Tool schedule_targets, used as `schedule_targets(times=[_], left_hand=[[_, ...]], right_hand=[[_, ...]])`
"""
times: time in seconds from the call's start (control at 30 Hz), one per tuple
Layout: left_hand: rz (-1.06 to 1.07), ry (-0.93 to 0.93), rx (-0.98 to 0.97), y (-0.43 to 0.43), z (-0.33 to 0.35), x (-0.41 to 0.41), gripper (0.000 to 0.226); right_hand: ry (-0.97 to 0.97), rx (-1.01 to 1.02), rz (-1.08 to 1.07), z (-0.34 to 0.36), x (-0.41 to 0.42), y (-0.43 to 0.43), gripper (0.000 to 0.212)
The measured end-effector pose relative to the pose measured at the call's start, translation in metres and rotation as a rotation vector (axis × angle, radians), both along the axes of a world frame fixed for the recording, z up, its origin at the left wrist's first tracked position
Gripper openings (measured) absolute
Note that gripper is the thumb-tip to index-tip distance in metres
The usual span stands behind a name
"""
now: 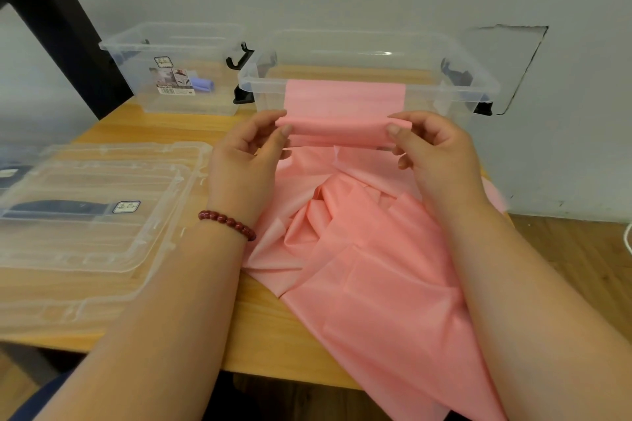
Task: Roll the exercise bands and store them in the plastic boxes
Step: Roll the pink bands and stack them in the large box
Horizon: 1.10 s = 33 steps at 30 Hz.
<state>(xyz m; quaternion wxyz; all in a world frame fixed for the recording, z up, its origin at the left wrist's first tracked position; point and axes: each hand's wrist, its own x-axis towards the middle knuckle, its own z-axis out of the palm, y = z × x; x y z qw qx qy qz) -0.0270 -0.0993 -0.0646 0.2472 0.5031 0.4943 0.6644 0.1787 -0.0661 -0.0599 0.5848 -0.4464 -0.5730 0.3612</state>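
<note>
A long pink exercise band (359,249) lies crumpled across the wooden table and hangs over its front edge. Its far end is folded over, and a flat strip stands up in front of the nearer clear plastic box (478,79). My left hand (249,150) pinches the fold's left end between thumb and fingers. My right hand (434,150) pinches the right end the same way. A second clear box (136,48) stands at the back left with a rolled purple band (202,84) inside.
Two clear lids (102,215) lie stacked on the left of the table (266,335), with something dark beneath them. A black frame (58,17) leans at the far left. The grey wall runs right behind the boxes. The table's right edge is near my right forearm.
</note>
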Motion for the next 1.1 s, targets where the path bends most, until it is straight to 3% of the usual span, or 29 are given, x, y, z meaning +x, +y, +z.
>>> schedule_targets(times=[0.23, 0.53, 0.83, 1.1], left_hand=[[0.185, 0.345, -0.024, 0.005, 0.011, -0.001, 0.009], [0.162, 0.217, -0.189, 0.003, 0.022, -0.004, 0.010], [0.045, 0.049, -0.101, 0.000, 0.030, -0.003, 0.013], [-0.029, -0.100, -0.077, -0.001, 0.037, -0.001, 0.012]], right_hand=[[-0.153, 0.035, -0.085, 0.010, -0.001, 0.002, 0.006], [-0.281, -0.028, -0.083, 0.023, -0.004, -0.004, 0.004], [-0.088, -0.362, 0.022, 0.045, -0.002, 0.002, 0.008], [0.243, -0.531, 0.092, 0.062, -0.011, -0.002, 0.015]])
